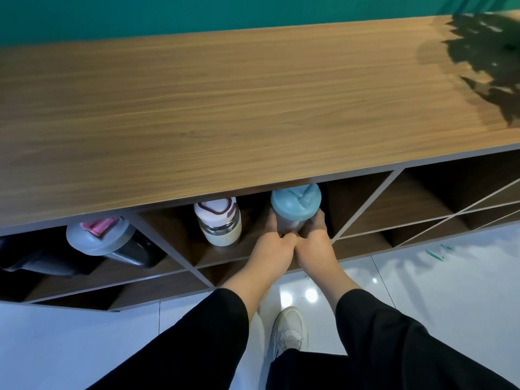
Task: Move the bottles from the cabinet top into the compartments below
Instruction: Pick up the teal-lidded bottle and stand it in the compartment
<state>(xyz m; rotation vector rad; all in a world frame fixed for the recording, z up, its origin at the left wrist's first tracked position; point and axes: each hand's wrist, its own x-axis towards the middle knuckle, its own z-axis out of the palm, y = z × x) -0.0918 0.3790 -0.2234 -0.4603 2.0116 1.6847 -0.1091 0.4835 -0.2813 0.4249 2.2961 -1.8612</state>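
Note:
A bottle with a blue lid [295, 205] stands in the middle compartment under the wooden cabinet top [225, 108]. My left hand [274, 243] and my right hand [315, 243] both wrap around its lower body from either side. To its left in the same compartment stands a white bottle with a cream base [219, 223]. Further left, a dark bottle with a grey lid and pink flap [104, 237] lies tilted in the neighbouring compartment. No bottle is seen on the cabinet top.
Diagonal dividers form more compartments [408, 206] to the right and below. A plant's shadow [484, 60] falls on the cabinet top's far right. A glossy white tiled floor [422, 291] lies below, with my white shoe [289, 330] near the cabinet.

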